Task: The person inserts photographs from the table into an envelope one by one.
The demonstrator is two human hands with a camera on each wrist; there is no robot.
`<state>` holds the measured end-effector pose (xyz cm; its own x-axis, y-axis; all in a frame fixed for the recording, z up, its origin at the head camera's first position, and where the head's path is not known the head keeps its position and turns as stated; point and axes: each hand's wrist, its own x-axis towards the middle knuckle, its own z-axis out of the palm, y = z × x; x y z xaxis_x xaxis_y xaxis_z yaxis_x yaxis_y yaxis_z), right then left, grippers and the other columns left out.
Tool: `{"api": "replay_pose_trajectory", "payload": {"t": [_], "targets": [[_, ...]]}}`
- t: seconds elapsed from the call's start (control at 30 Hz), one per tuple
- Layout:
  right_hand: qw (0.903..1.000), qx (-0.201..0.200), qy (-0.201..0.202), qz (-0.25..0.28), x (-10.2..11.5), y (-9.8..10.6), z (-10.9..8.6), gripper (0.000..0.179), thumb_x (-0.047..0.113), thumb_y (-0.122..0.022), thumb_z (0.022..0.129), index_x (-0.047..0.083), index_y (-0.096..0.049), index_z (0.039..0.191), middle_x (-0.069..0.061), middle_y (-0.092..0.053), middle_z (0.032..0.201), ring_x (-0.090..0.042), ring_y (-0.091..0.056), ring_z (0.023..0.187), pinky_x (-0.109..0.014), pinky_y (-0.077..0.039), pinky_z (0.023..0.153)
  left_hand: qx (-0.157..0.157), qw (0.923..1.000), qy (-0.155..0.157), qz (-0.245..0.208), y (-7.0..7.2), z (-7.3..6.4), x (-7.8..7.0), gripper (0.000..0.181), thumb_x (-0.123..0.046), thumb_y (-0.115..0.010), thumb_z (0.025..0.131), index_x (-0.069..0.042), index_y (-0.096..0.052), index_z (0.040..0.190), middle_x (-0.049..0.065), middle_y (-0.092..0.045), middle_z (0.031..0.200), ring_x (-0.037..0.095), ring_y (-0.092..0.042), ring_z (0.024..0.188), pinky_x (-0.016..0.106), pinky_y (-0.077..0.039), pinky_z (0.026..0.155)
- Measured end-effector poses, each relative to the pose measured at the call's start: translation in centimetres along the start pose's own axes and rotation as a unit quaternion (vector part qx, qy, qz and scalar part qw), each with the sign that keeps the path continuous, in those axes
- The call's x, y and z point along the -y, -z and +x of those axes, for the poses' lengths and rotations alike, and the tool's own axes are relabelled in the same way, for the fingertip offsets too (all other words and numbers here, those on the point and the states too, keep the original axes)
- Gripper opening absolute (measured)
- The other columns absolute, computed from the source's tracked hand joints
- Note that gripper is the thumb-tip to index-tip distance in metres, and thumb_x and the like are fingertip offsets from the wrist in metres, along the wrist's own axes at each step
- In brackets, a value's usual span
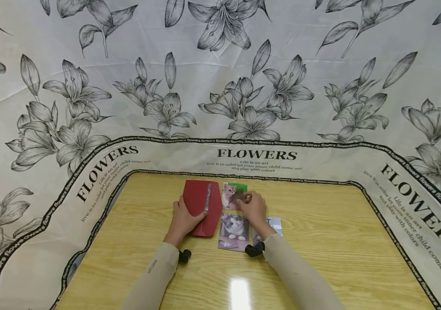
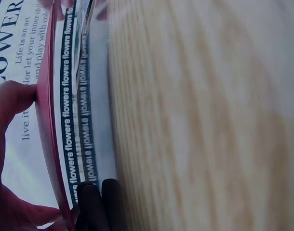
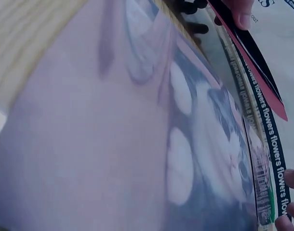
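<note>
Your left hand (image 1: 183, 218) grips envelope (image 1: 195, 197) near far edge of desk (image 1: 329, 232); right hand (image 1: 254, 207) at kitten photo (image 1: 228, 194), pinch unclear. Likely light, bendable: take edges.

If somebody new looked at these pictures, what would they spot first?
Probably the bright red envelope, held by the left hand on the wooden table. Just right of it are two cat pictures: a kitten picture with the right hand at its right side, and a grey-and-white cat picture nearer the person. Behind the table, big black-and-white flowers cover the cloth.
</note>
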<state>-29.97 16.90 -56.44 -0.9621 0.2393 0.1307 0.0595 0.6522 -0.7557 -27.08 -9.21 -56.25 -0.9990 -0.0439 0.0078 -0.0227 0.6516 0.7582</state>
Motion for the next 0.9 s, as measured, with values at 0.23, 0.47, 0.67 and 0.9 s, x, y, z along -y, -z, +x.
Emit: {"api": "replay_pose_trajectory", "payload": {"t": [0.23, 0.47, 0.67, 0.9], "targets": [[0.9992, -0.001, -0.010, -0.040, -1.0, 0.4, 0.0, 0.055, 0.033, -0.086, 0.092, -0.003, -0.065, 0.128, -0.023, -0.067, 0.113, -0.040, -0.060, 0.105, -0.056, -0.041, 0.097, -0.003, 1.0000, -0.001, 0.002, -0.1, 0.0, 0.1, 0.120, -0.051, -0.084, 0.089, 0.007, -0.015, 0.168, 0.034, -0.034, 0.151, 0.046, -0.057, 0.123, 0.058, -0.053, 0.102], [0.9986, 0.016, -0.022, -0.045, -1.2, 0.6, -0.1, 0.059, 0.040, -0.087, 0.091, -0.002, -0.064, 0.125, -0.022, -0.062, 0.117, -0.041, -0.057, 0.110, -0.058, -0.038, 0.103, -0.003, 1.0000, 0.000, 0.003, 0.0, 0.0, 0.1, 0.120, -0.052, -0.084, 0.089, 0.006, -0.015, 0.168, 0.033, -0.035, 0.151, 0.046, -0.058, 0.123, 0.058, -0.053, 0.103], [0.9974, 0.022, -0.037, -0.058, -1.0, 0.4, -0.1, 0.068, 0.047, -0.089, 0.087, -0.003, -0.064, 0.125, -0.024, -0.060, 0.123, -0.043, -0.053, 0.116, -0.061, -0.035, 0.108, -0.001, 1.0000, 0.001, -0.003, -0.1, -0.1, 0.1, 0.120, -0.052, -0.085, 0.089, 0.005, -0.015, 0.168, 0.032, -0.037, 0.148, 0.044, -0.059, 0.119, 0.057, -0.054, 0.101], [0.9938, 0.032, -0.043, -0.098, -0.5, -0.1, 0.0, 0.072, 0.055, -0.088, 0.085, -0.001, -0.061, 0.121, -0.024, -0.056, 0.125, -0.042, -0.050, 0.118, -0.063, -0.034, 0.109, -0.001, 1.0000, 0.002, -0.003, 0.0, 0.0, 0.1, 0.119, -0.051, -0.085, 0.089, 0.005, -0.015, 0.168, 0.032, -0.035, 0.150, 0.045, -0.058, 0.122, 0.058, -0.053, 0.103]]}}
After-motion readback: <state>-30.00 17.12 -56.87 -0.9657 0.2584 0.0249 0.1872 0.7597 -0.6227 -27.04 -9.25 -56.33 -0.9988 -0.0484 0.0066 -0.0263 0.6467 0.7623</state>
